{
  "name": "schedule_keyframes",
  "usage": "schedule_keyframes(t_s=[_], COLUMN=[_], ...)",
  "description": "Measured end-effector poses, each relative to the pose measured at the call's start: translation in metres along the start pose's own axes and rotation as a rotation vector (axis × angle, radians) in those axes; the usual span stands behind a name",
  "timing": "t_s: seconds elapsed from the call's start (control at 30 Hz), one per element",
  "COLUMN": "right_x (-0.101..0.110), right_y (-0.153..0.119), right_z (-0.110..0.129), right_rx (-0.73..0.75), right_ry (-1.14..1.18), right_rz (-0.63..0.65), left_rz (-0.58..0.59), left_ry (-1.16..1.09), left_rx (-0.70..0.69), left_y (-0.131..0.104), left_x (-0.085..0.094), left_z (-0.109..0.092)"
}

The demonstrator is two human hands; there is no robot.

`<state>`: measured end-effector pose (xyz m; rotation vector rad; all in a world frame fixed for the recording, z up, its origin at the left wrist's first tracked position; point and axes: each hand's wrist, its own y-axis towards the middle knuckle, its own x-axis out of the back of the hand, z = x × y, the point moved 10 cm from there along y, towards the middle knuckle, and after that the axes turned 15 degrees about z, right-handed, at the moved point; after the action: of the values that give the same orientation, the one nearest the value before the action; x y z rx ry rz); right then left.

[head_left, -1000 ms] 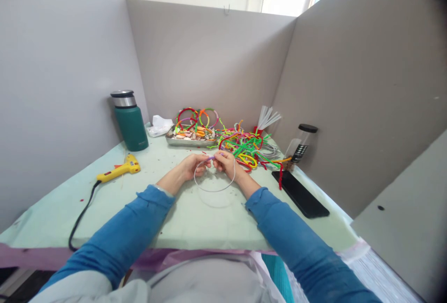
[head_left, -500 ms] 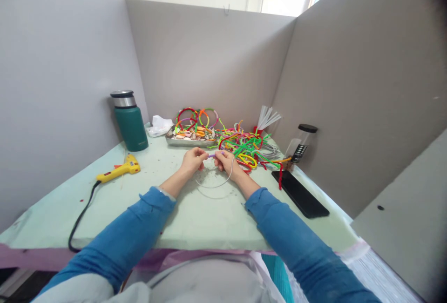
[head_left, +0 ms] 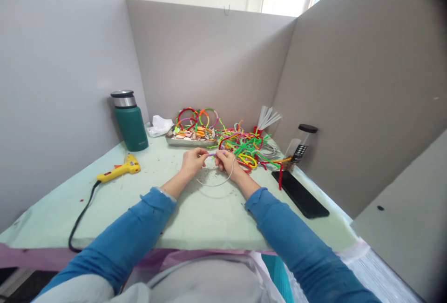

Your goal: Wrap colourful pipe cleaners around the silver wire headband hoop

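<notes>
In the head view, the left hand (head_left: pixel 191 161) and the right hand (head_left: pixel 226 161) meet above the middle of the bench (head_left: pixel 188 219). The fingers of each pinch a short purple strip (head_left: pixel 212 155), thumb against forefinger, with a narrow bit of it showing between them. A thin pale wire (head_left: pixel 217 185) bows down in an open curve below the hands and passes in front of the right one; where its ends lie is hidden by the fingers.

The strip looks soft and fuzzy, like the stems in the coloured pile (head_left: pixel 240 142) just beyond the right hand. It should weigh almost nothing, bend easily and grip by its nap rather than slip, though a hard pull could flatten or shed it. The wire seems springier: light, smooth, able to hold a wide curve, yet likely to twist or kink if squeezed at one spot. The best hold is probably close to the strip on both sides, with light fingertip pressure, letting the wire's curve hang free.
</notes>
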<state>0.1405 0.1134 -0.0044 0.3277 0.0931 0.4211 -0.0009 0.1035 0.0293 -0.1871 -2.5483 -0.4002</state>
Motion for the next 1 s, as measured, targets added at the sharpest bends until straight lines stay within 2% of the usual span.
schedule_keyframes(t_s=[0.3, 0.7, 1.0], right_x=[0.0009, -0.0011, -0.0031], right_y=[-0.0001, -0.0011, -0.0014], right_z=[0.0004, 0.0018, 0.0016], right_rx=[0.01, 0.022, 0.03], right_ry=[-0.008, -0.003, -0.029], right_rz=[-0.01, 0.02, 0.054], left_rz=[0.02, 0.055, 0.052], left_ry=[-0.033, 0.096, 0.12], left_rx=[-0.006, -0.033, -0.07], left_y=[0.0022, 0.0056, 0.0039], left_x=[-0.0023, -0.0052, -0.0043], left_z=[0.0037, 0.0042, -0.0043])
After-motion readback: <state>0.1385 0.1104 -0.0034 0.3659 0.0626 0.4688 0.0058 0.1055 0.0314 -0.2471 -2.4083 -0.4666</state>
